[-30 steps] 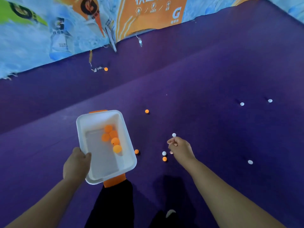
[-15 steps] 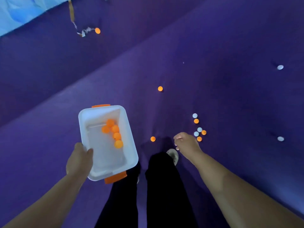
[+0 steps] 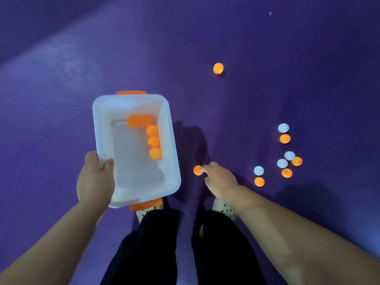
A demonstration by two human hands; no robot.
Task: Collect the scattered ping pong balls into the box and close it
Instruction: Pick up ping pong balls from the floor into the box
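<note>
Pinching an orange ball [image 3: 197, 170] at its fingertips, the right hand [image 3: 221, 181] reaches down toward the purple floor [image 3: 267, 58], just in front of the person's shoes [image 3: 224, 209]. Half a second ago that hand hung curled to the right of this ball with a clear gap between; now the fingers touch it, though whether it is lifted or still lying on the floor cannot be told. The left hand [image 3: 95, 177] clamps the near left rim of the white box [image 3: 102, 112], thumb inside, as before, holding it level above the floor with its lid off and no lid in view. Five orange balls [image 3: 153, 130] lie inside along the far and right walls, the same count as earlier, so nothing new has gone in. Farther right a loose cluster [image 3: 284, 159] of white and orange balls waits, and a lone orange ball [image 3: 218, 68] sits farther off. Judged from this, collecting is at an early stage; closing is far off.
</note>
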